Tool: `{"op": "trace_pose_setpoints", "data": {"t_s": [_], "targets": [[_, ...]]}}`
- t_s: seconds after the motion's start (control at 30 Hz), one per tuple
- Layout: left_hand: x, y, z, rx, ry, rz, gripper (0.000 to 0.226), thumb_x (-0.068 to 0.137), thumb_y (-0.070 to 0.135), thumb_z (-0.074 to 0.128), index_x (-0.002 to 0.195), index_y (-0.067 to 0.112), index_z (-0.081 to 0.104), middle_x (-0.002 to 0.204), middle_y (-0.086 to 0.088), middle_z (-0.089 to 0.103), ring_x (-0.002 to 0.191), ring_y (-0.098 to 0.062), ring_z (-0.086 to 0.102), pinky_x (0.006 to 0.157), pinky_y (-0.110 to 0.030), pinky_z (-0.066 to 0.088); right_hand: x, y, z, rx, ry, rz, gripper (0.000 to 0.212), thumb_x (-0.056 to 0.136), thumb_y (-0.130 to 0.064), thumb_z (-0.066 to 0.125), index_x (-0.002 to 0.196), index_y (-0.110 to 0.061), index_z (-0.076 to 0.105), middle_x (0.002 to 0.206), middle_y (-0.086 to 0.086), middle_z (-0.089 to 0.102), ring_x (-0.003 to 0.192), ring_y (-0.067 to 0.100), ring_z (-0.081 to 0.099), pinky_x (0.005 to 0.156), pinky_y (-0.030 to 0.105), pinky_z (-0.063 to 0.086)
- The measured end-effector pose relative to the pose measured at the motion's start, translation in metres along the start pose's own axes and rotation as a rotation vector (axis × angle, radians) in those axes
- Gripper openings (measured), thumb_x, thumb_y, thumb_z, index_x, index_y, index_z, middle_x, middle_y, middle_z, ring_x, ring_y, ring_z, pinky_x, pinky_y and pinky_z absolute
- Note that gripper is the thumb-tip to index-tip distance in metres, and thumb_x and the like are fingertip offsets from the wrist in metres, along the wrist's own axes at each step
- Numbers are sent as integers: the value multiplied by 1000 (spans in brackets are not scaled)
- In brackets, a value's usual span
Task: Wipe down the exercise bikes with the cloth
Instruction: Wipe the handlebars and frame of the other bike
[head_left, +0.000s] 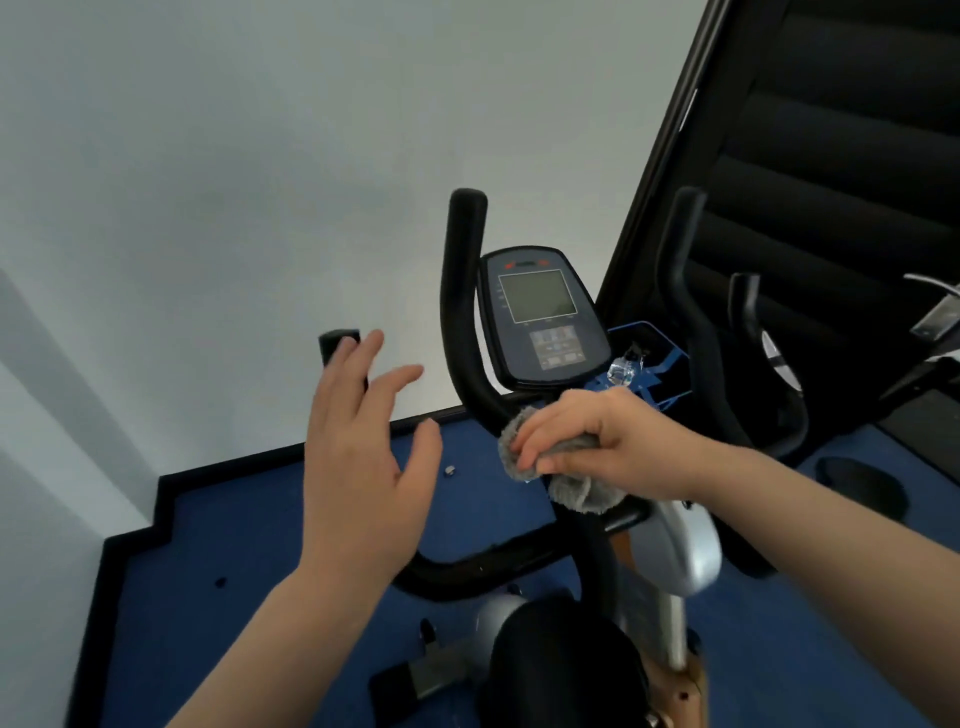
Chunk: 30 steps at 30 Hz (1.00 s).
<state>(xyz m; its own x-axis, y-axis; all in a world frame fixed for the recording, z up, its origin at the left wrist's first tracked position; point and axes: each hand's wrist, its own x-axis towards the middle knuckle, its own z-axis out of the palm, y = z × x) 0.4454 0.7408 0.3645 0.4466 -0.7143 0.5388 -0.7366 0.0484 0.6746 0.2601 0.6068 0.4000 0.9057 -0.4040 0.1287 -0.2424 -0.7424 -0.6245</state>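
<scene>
An exercise bike stands in front of me, with a dark console (543, 317) and black curved handlebars (462, 291). My right hand (602, 439) grips a grey fluffy cloth (569, 480) and presses it on the handlebar junction just below the console. My left hand (363, 457) hovers open, fingers spread, left of the handlebars, partly covering the left grip end (337, 345). The black saddle (561, 665) is at the bottom.
A blue wire holder (654, 364) with a clear bottle sits right of the console. A second bike's black handlebars (685, 291) stand to the right, before a dark window blind (831, 156). Blue carpet (234, 571) covers the floor. A white wall is ahead.
</scene>
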Motion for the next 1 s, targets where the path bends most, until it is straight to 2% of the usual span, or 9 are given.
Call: {"op": "trace_pose_setpoints", "data": {"t_s": [0.13,0.27,0.37,0.47,0.57,0.67,0.73,0.87,1.0], "targets": [[-34,31,15,-104,-86,30,32,86,19,55,118,21,61,141,10,44,137,-4,31,111,-18,23,-44,9,13,217,104,131,16,79,-11,74,92,-19,77,100,-6,75,103,6,66,96,31,50],[-60,51,28,-186,-146,-99,25,91,18,55,112,29,64,125,20,54,121,8,42,95,0,26,-82,5,43,422,266,214,17,78,-7,74,92,-16,78,99,-5,76,102,8,67,93,23,51],[-74,57,32,-130,-202,-147,27,90,19,56,113,33,62,120,26,54,117,15,39,89,4,25,-111,1,57,528,294,266,18,74,-16,74,91,-14,78,100,-8,75,101,6,67,87,14,48],[-84,61,28,-66,-245,-187,30,89,32,51,117,42,54,115,38,49,111,23,36,83,1,30,-137,1,69,689,272,347,23,71,-17,73,92,-11,78,101,-1,76,103,11,67,89,17,49],[-97,67,29,77,-345,-148,39,90,41,46,129,40,47,121,37,42,117,18,34,96,-8,27,-144,-8,65,854,199,431,21,71,-12,74,92,-11,78,98,6,76,97,17,70,82,22,53],[-100,70,31,156,-324,-155,41,92,40,45,133,35,46,125,27,43,125,2,38,102,-17,26,-130,-9,38,574,495,328,22,78,-9,72,88,-28,78,89,-10,76,85,3,70,72,12,51],[-99,71,32,164,-305,-182,39,93,37,46,131,31,48,127,21,50,122,-1,42,100,-18,28,-110,-7,27,318,672,367,22,85,-15,67,92,-34,74,90,-17,73,87,-4,65,78,13,50],[-101,72,32,209,-298,-194,38,93,38,46,130,30,50,124,19,53,118,-2,45,94,-18,29,-80,-3,64,-100,522,482,23,96,-19,46,103,-19,68,104,-4,67,99,12,58,91,28,44],[-102,73,32,209,-281,-212,37,92,38,46,128,31,51,113,25,48,108,4,41,91,-18,29,-102,-1,66,-54,525,351,30,93,-10,51,118,-16,66,118,-6,64,110,7,54,99,22,41]]}}
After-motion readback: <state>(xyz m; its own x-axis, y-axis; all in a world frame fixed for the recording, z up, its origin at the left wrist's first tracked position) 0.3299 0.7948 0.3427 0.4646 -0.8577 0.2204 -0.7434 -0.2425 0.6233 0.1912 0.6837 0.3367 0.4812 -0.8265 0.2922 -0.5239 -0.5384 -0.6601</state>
